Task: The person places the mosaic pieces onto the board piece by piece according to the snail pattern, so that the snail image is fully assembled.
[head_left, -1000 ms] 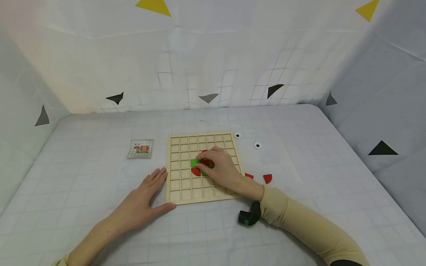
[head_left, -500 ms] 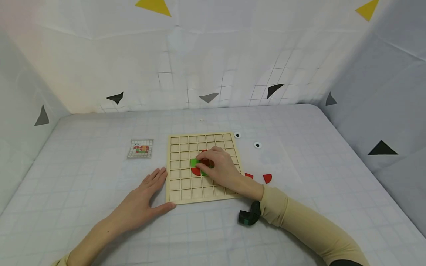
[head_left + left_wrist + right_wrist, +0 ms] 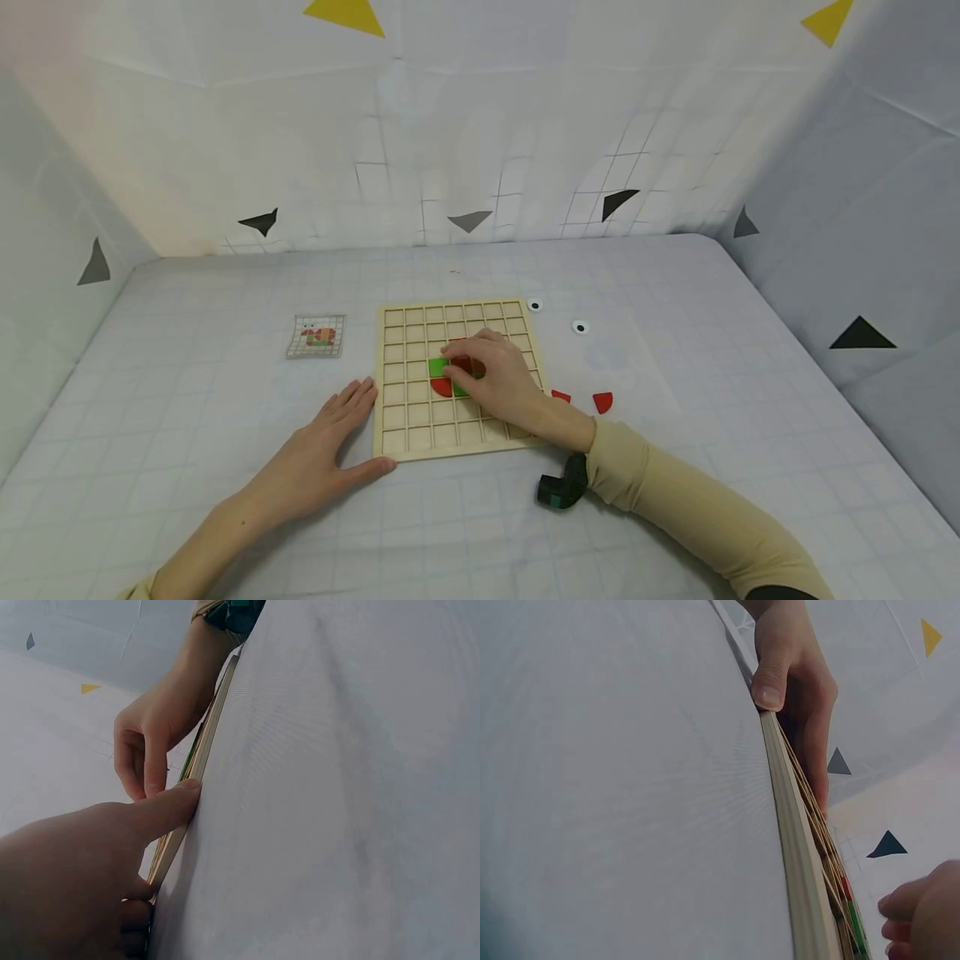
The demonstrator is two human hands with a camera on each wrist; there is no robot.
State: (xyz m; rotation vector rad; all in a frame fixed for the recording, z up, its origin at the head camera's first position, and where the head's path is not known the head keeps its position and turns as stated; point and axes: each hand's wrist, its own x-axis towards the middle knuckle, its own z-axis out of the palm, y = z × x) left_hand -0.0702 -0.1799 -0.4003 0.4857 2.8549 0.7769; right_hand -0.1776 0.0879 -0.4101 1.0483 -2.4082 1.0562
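Observation:
In the head view a wooden grid board (image 3: 397,417) lies flat on the table. My left hand (image 3: 318,454) steadies it, fingers straight along its left edge and thumb at the front left corner. My right hand (image 3: 498,375) is over the board's middle, thumb and index fingertips bent and slightly apart at the right side of a green square tile (image 3: 437,367). A red quarter-circle tile (image 3: 442,387) sits below that square, with more red and green tiles partly covered by the hand. I cannot tell whether the right fingertips pinch a tile. In the right wrist view the curled right hand (image 3: 930,911) is close above the board.
A small picture card (image 3: 317,337) with a coloured figure on a grid lies left of the board. To the right are two round eye pieces, one near the corner (image 3: 535,306) and one farther out (image 3: 581,327), plus loose red tiles (image 3: 603,402). A black device (image 3: 564,486) is at the right wrist.
My right fingertips have shifted very slightly over the tiles. The left hand, the board and the loose pieces have stayed in place.

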